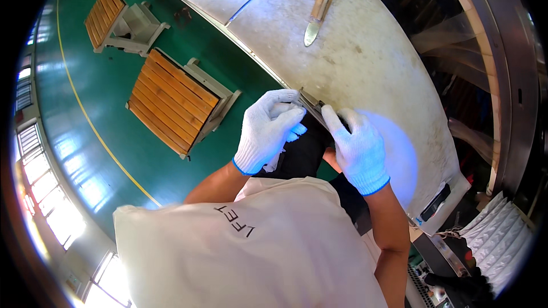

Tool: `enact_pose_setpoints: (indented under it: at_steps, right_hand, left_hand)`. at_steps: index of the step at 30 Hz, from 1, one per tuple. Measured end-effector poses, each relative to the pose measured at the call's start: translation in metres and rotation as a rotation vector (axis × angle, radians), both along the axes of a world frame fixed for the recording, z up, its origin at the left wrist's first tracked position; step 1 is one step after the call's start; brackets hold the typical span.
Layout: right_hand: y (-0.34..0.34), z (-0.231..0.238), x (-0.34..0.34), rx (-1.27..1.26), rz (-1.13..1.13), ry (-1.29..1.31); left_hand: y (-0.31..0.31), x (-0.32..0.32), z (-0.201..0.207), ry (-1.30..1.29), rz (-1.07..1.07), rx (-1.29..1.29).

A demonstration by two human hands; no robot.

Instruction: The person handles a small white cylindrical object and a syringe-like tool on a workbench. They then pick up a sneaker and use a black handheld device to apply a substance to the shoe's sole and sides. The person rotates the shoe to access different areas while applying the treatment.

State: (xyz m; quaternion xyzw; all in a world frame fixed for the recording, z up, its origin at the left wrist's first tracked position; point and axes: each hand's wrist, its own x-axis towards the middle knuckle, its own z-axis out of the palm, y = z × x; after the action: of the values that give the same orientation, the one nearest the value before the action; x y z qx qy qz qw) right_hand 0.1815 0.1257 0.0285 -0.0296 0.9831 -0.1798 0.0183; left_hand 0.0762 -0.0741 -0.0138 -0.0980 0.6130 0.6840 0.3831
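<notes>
A narrow dark metal piece [311, 102] lies between my hands at the near left edge of the pale worktable [382, 74]. I wear white knitted gloves with blue cuffs. My left hand [267, 128] is closed, its thumb and forefinger pinched together at the left end of the piece. The fingers of my right hand [359, 151] are bent over its other end. What exactly the piece is, I cannot make out, as my fingers cover part of it. Farther up the table lies a knife [321, 8] with a wooden handle and a short, broad, rounded blade, apart from both hands.
Left of the table, two slatted wooden seats [174, 102] stand on the green floor [85, 114]. A dark handheld device [435, 202] sits on the table's near right corner. Along the right runs a curved metal frame [516, 80]. White pleated material [496, 239] hangs at lower right.
</notes>
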Motion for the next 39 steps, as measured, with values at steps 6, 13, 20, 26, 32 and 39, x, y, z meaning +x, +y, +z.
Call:
enact_pose_setpoints:
  at_steps: [6, 13, 20, 26, 32, 39]
  right_hand:
    - [-0.001, 0.001, -0.001, 0.014, 0.021, -0.064]
    - [-0.015, 0.016, -0.006, 0.256, 0.087, -0.104]
    - [-0.030, 0.029, -0.013, 0.326, 0.037, -0.170]
    - [-0.011, -0.012, 0.009, 0.080, 0.009, 0.081]
    - [-0.004, -0.017, 0.004, -0.006, 0.031, 0.045]
    - [-0.003, -0.011, -0.001, -0.043, 0.035, -0.017]
  left_hand:
    - [0.000, -0.001, 0.001, -0.009, -0.009, 0.001]
    - [-0.001, 0.000, 0.002, 0.036, -0.003, -0.006]
    - [0.003, 0.003, -0.008, 0.133, 0.022, 0.015]
    - [0.005, 0.006, 0.000, 0.051, 0.075, -0.006]
    - [0.005, 0.005, 0.004, 0.043, 0.060, -0.002]
    - [0.003, 0.002, 0.000, 0.057, 0.044, -0.019]
